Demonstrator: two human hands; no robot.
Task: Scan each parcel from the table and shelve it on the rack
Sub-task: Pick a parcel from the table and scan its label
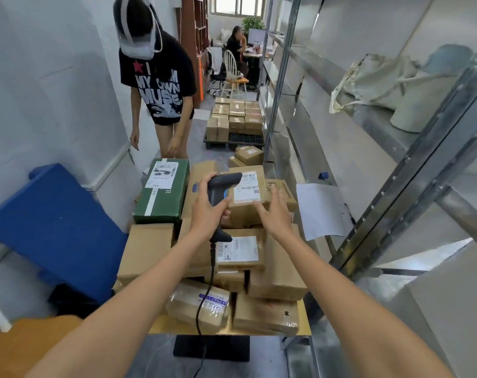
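My left hand [207, 211] grips a dark corded barcode scanner [221, 186], its head pointing at the white label of a brown parcel [246, 197] on top of the pile. With fingers spread, my right hand [274, 214] hovers at that parcel's right side; whether it touches is unclear. Several cardboard parcels are heaped on the yellow-topped table [304, 327], among them a green box [163, 192] at the far left and a labelled one [240, 252] just below the scanner. The metal rack [411, 170] stands along the right.
A person in a black T-shirt [158, 85] stands beyond the table. A blue pallet [54, 227] leans on the left wall. More boxes [236, 118] sit stacked on the floor down the aisle. Cloth bags [390, 83] lie on a rack shelf. A paper sheet [321, 211] hangs off the rack.
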